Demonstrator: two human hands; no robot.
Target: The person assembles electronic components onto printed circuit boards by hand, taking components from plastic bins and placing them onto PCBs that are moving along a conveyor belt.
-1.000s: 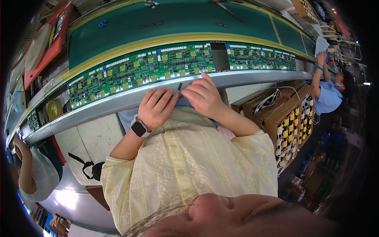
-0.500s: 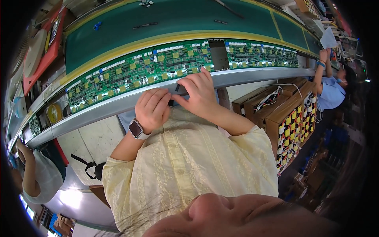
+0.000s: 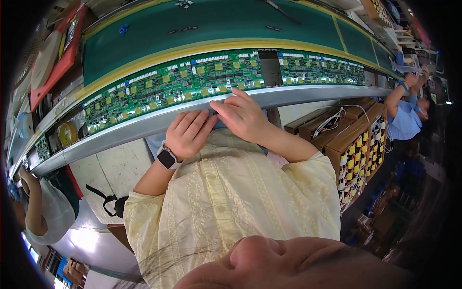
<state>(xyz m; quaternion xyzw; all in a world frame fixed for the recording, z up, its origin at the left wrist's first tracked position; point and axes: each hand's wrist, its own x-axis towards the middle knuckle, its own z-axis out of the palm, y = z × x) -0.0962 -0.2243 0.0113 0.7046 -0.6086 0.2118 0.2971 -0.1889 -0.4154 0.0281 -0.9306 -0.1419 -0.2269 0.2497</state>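
My left hand, with a watch on its wrist, is closed, its fingers bent together just over the near metal rail. Beside it my right hand is pinched, its fingertips meeting those of the left. A small dark bit shows between the two hands, but the fingers hide most of it. Just beyond them runs a row of green circuit boards, set with yellow blocks, white connectors and dark chips. A dark rectangular gap interrupts the row ahead of my right hand.
Black strips, a blue bit and small pale pieces lie on the green belt. Brown boxes of yellow-and-black wired parts stand at right. Co-workers sit at far left and far right.
A small dark strip that stuck up by my right fingertips no longer shows there. My right fingers have drawn in toward my left hand. The co-worker at right has lowered a pale sheet.
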